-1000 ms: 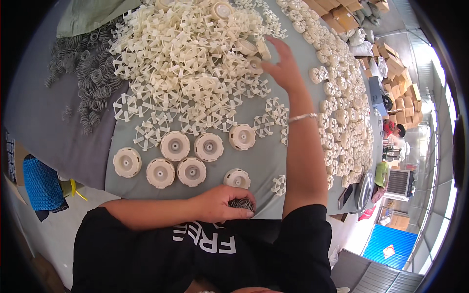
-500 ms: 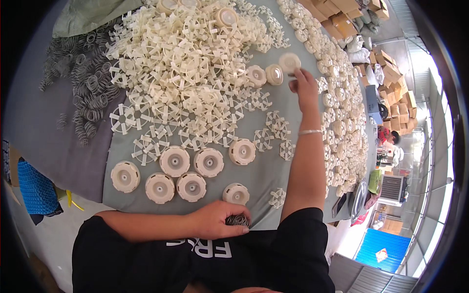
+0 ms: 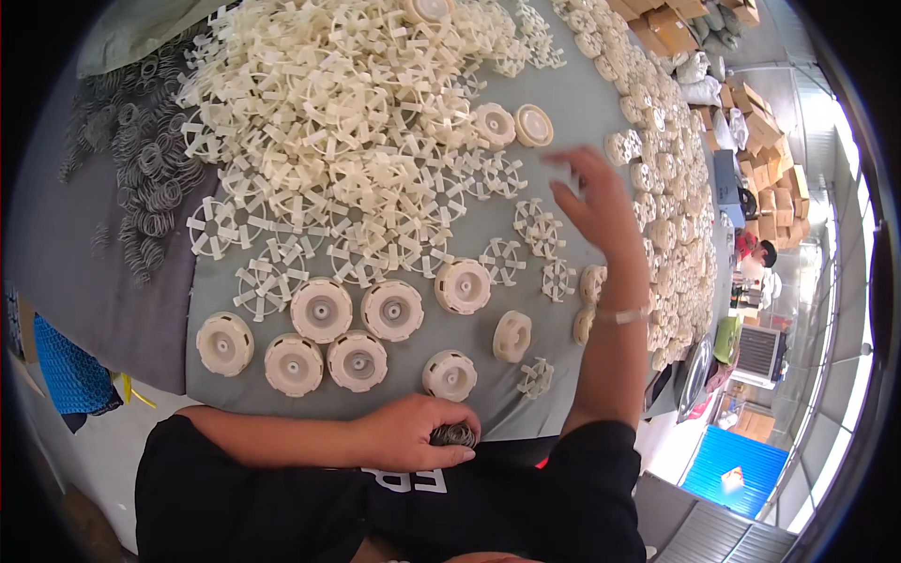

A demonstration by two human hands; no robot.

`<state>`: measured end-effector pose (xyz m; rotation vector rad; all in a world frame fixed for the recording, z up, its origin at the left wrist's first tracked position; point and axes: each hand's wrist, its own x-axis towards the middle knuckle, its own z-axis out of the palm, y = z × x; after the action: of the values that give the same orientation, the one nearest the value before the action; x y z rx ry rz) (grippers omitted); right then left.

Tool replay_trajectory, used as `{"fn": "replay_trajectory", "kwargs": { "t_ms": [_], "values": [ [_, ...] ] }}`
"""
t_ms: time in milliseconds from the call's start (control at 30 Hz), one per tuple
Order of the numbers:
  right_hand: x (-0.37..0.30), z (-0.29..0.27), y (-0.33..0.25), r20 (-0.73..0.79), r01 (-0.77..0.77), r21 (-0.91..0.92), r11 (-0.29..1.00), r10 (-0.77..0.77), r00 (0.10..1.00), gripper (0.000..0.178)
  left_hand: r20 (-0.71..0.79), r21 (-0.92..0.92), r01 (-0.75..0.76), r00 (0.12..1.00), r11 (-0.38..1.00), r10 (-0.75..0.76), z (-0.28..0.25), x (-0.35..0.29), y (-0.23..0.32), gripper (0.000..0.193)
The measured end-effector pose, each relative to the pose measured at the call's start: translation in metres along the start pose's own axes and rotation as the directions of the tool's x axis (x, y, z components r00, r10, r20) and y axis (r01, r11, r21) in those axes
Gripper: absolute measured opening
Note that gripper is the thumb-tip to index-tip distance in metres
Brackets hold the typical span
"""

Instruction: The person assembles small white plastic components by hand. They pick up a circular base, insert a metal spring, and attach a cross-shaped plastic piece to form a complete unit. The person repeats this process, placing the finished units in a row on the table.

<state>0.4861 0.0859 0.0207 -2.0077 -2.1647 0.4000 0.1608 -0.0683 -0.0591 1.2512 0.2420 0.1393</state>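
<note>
- At the near edge of the surface (image 3: 574, 105), here's the left hand (image 3: 399, 436), curled snugly around a bunch of dark coil springs (image 3: 454, 435), thumb lying along the near side.
- Just beyond its knuckles sits one cream wheel (image 3: 450, 375), with six more like it grouped ahead and to the left, hubs facing up.
- Out to the right, the right hand (image 3: 596, 199) hangs over the surface, slightly blurred, fingers parted and loosely bent; a pale round cap (image 3: 535, 125) lies just past those fingertips, with a cream disc (image 3: 494, 126) right beside it.
- Between the two hands, a small cream ring (image 3: 512, 337) rests near some loose spoked pieces (image 3: 535, 377).
- And what a heap beyond: cream spoked parts (image 3: 328, 122) piled high, a dark mound of springs (image 3: 155, 188) to their left on grey cloth (image 3: 94, 272).
- Down the right side, packed cream assemblies (image 3: 671, 225) run along the surface.
- Around the room: cardboard boxes (image 3: 765, 192) stacked at far right, a person in red (image 3: 746, 248) beyond the surface, a blue panel (image 3: 737, 469) lower right, and a blue textured bag (image 3: 70, 366) at far left.
</note>
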Motion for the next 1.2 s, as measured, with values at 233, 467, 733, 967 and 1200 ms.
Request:
{"fn": "replay_trajectory", "kwargs": {
  "t_ms": [233,467,733,967,1200],
  "values": [
    [0.077,0.051,0.028,-0.166,0.365,0.047,0.930,-0.353,0.921,0.059,0.016,0.022,0.019,1.000,1.000,-0.019,-0.007,0.001,0.001,0.030],
    [0.077,0.060,0.019,-0.211,0.320,0.134,0.938,-0.289,0.934,0.042,0.022,0.034,-0.004,1.000,0.999,0.004,-0.001,0.002,-0.006,0.030],
    [0.068,0.045,0.022,-0.161,0.241,0.056,0.969,-0.229,0.960,0.052,0.140,-0.062,0.204,0.971,0.977,-0.194,-0.008,0.004,0.005,0.030],
    [0.080,0.029,0.020,-0.137,0.125,-0.072,0.990,-0.134,0.981,0.064,0.148,-0.077,0.251,0.960,0.965,-0.238,-0.003,0.005,0.000,0.027],
    [-0.051,0.000,-0.012,-0.267,0.084,0.033,0.996,-0.072,0.961,0.065,-0.248,-0.188,0.071,0.962,0.980,-0.117,0.002,0.008,-0.012,0.030]
  ]
}}
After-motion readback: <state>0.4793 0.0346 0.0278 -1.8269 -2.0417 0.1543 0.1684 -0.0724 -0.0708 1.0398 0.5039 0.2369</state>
